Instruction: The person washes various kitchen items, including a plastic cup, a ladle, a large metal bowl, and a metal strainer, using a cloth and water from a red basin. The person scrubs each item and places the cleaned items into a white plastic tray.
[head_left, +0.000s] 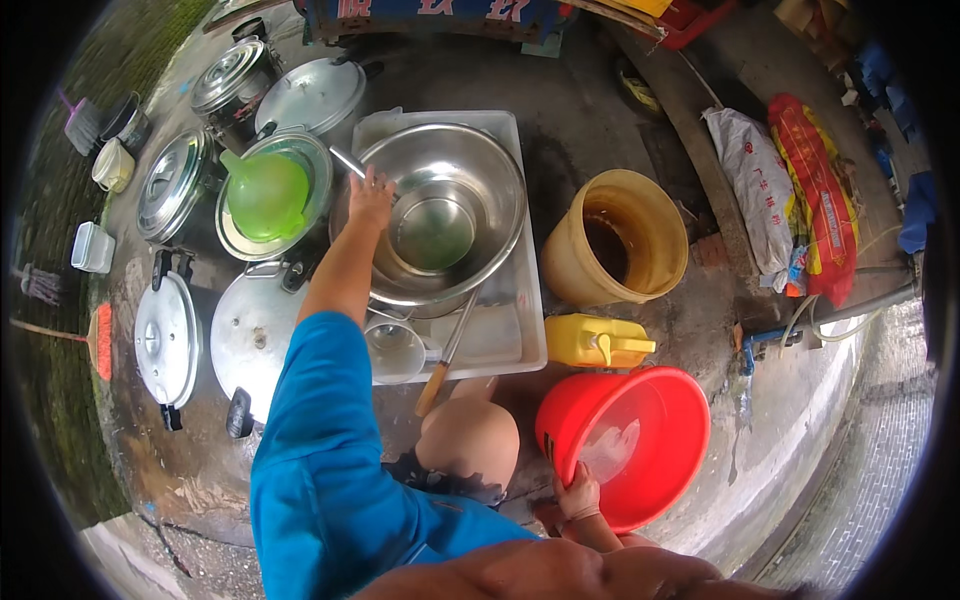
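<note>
My left hand (370, 201) is at the left rim of a wide stainless steel basin (487, 202), its fingers around a silver tubular metal handle (346, 160). The handle's other end is hidden by my hand. Shallow liquid seems to lie in the round bottom of the basin. The basin stands over a white plastic tray (531, 330). Close to my body, my right hand (579, 495) grips the near rim of a red plastic bucket (671, 442). A pale, shiny patch shows inside that bucket; I cannot tell whether it is water.
Left of the basin are lidded metal pots (171, 187), pressure cookers (255, 337) and a green plastic colander (266, 196). A wooden-handled tool (433, 388) leans over the tray's front edge. At right are a beige bucket (615, 240), yellow jug (596, 341) and sacks (750, 191).
</note>
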